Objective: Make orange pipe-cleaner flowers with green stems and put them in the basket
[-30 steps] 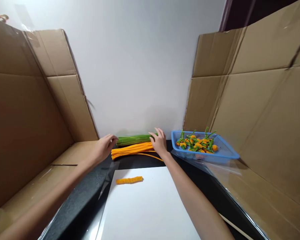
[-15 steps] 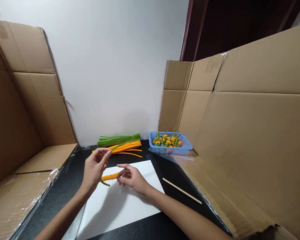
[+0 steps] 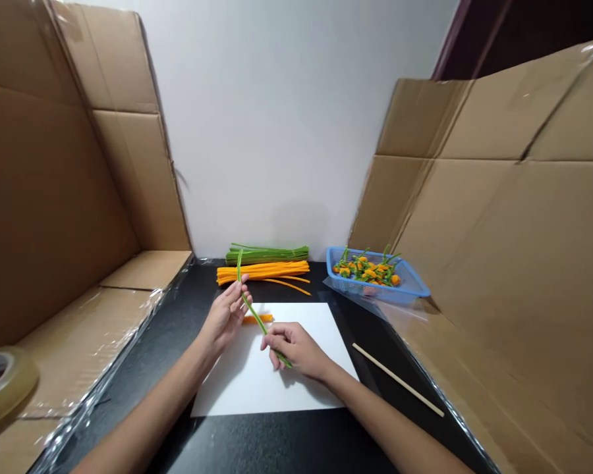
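The left hand, near the middle of the frame, pinches a long green stem with its fingertips, and its other fingers are a bit bent. The right hand, lower and more to the right, has its fingers curled around the low end of the same stem. The stem slants down from left to right, over a white sheet in the lower middle. A fat orange strip lies on the sheet, partly behind the left hand. Above the sheet, an orange bunch lies just in front of a green bunch. Right of the middle is a blue basket with little orange and green bits in it. A thin pale stick lies at the lower right, and a roll of tape is at the lower left
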Motion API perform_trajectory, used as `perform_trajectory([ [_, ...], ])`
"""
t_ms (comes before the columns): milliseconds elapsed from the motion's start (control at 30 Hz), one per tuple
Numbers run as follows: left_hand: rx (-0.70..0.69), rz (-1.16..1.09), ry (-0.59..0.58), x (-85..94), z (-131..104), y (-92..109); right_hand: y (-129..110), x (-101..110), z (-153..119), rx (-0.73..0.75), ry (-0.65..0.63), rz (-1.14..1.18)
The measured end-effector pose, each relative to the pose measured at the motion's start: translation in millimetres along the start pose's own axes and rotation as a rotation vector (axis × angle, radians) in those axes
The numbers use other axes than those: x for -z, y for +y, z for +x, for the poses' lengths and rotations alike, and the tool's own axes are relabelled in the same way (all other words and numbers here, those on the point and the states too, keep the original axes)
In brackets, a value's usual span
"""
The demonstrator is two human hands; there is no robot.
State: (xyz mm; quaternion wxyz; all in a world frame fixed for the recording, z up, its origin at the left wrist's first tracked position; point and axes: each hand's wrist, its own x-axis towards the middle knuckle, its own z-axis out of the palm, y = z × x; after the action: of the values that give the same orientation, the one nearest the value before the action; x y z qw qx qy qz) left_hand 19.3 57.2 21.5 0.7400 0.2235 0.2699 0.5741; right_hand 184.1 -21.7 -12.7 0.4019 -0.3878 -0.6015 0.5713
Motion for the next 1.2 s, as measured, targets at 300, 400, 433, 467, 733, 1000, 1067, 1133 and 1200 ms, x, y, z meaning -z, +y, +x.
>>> perform_trajectory([
  [300, -0.224, -0.037, 0.284, 32.0, 33, 27, -3, 6, -3, -0.143, -0.032, -0.116],
  [400, -0.273, -0.011, 0.302, 35.3, 35, 28, -4, 13, -1, -0.185, 0.003, -0.111],
  [433, -0.292, -0.011, 0.308, 34.7, 35, 28, -5, 14, -1, -0.195, -0.003, -0.114],
  [467, -0.313, -0.016, 0.313, 33.4, 34, 27, -5, 14, -1, -0.203, -0.021, -0.118],
  [733, -0.349, -0.147, 0.382, 32.4, 33, 45, -8, 3, -8, -0.263, -0.281, -0.015],
  [1000, -0.379, -0.14, 0.448, 54.7, 44, 78, -12, 26, -9, -0.371, -0.475, 0.09],
  [1067, -0.423, -0.077, 0.474, 61.4, 47, 83, -11, 28, -9, -0.32, -0.388, 0.178],
  [1133, -0.461, 0.033, 0.477, 66.0, 48, 79, -13, 29, -7, -0.168, -0.106, 0.327],
  [1200, -0.465, 0.241, 0.408, 65.5, 47, 65, -15, 30, -4, -0.004, 0.216, 0.488],
])
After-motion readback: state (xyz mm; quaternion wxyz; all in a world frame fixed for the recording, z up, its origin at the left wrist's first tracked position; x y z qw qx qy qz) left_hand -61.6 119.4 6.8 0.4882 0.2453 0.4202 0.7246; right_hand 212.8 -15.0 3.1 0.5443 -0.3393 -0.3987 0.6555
